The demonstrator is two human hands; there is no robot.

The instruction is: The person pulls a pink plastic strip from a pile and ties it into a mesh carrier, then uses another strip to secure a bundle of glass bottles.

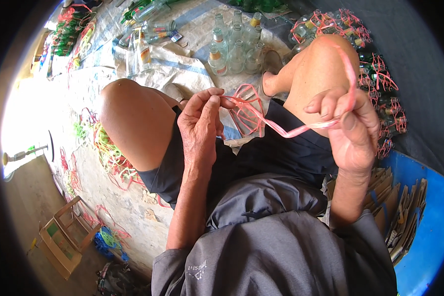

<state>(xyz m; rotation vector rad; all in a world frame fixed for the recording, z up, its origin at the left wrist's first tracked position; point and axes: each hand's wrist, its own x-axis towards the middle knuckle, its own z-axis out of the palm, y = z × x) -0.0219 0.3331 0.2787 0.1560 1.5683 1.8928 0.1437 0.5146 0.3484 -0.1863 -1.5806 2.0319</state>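
Note:
A pink plastic twine [286, 133] runs between my two hands, above my lap. My left hand [202, 118] pinches it between thumb and fingers, next to a loose knotted bunch of loops [246, 111] that hangs down between my knees. My right hand [352, 126] is closed on the other stretch of twine, and a free end curves up over my right knee. Beyond my feet, a group of clear glass bottles [237, 54] stands upright on the sheet.
Bottles bundled with pink twine [382, 98] line the right side. A blue container [419, 172] with folded cardboard [404, 212] is at lower right. Loose coloured twine [111, 153] lies by my left knee. Green bottles [66, 37] stand far left; a small wooden frame [66, 237] is lower left.

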